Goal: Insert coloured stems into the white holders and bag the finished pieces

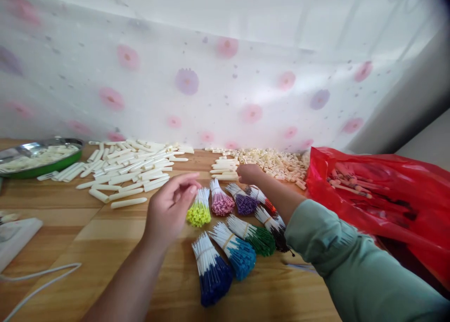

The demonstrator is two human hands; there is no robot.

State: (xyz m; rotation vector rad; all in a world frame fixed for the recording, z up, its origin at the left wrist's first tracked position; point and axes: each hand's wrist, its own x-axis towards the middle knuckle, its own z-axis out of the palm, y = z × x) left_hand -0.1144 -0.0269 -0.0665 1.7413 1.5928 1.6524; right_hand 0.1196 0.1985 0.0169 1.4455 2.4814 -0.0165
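My left hand (pixel 171 205) hovers over the wooden table (pixel 105 237), fingers loosely curled toward the thumb, beside a yellow-tipped bundle of sticks (pixel 199 209); I cannot make out anything in it. My right hand (pixel 249 173), in a green sleeve, reaches forward to a row of cream tubes (pixel 225 168) and is closed at their near end. Between my arms lie bundles tipped pink (pixel 221 200), purple (pixel 242 200), red (pixel 264 201), green (pixel 256 235), light blue (pixel 236 249) and dark blue (pixel 212 270).
A large pile of cream tubes (pixel 126 169) lies left of centre. A green-rimmed metal tray (pixel 38 155) with more tubes sits far left. Small cream caps (pixel 277 162) are heaped at the back. A red plastic bag (pixel 379 195) lies right. White cable (pixel 42 275) at left front.
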